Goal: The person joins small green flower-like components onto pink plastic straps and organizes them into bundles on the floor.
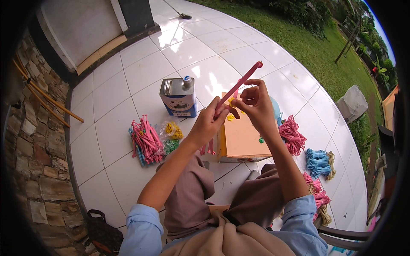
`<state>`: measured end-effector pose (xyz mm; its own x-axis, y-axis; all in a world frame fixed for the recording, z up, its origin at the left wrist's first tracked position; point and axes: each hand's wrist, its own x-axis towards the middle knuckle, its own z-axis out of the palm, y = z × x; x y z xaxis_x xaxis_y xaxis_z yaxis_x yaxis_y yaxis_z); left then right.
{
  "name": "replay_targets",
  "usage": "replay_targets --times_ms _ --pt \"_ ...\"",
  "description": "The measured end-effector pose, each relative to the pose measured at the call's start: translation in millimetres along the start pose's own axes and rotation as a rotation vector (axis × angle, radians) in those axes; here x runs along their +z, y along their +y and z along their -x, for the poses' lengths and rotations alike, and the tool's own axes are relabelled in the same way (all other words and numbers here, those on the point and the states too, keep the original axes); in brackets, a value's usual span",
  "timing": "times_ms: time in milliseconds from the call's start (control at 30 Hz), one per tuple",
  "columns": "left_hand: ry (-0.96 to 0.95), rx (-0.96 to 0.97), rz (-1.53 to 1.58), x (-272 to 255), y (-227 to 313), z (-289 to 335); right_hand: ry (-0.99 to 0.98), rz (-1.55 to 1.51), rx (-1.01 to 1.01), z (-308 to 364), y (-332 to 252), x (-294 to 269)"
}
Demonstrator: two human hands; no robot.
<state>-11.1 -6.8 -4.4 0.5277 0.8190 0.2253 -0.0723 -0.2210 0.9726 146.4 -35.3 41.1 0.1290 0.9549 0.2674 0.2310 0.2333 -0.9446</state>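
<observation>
My left hand [210, 120] is closed round a long pink strip [239, 83] with a knobbed red-pink end, which slants up and to the right. Close against it, my right hand [255, 102] pinches a small yellow piece [232, 101] between thumb and finger; its other fingers are curled. Both hands are above a box [247, 135] with a peach-coloured top. More small yellow pieces [230, 117] and a green piece [261, 140] lie on that top. Other pink strips [208, 148] hang below my left hand, beside the box; what holds them is hidden.
Left of the box stands a blue and white metal can [179, 98]. Near it lie a pink bundle [146, 138] and a plastic bag of yellow pieces [171, 129]. More pink [292, 135] and blue bundles [318, 163] lie on the right. A dark bag [102, 232] rests at lower left.
</observation>
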Motion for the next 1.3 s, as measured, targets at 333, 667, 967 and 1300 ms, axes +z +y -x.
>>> replay_targets --times_ms 333,667,967,1300 --pt "0.064 0.041 0.125 2.6 -1.9 -2.6 0.064 -0.206 0.008 3.6 0.7 15.9" --pt "0.011 -0.004 -0.055 1.8 -5.3 -1.4 0.054 -0.162 0.029 2.2 0.6 18.8" --pt "0.18 -0.01 0.366 -18.4 23.6 -30.6 -0.372 -0.367 0.263 11.0 42.6 18.6" --pt "0.379 0.392 -0.981 -38.9 6.8 -18.9 -0.177 -0.352 0.098 7.8 34.7 30.1"
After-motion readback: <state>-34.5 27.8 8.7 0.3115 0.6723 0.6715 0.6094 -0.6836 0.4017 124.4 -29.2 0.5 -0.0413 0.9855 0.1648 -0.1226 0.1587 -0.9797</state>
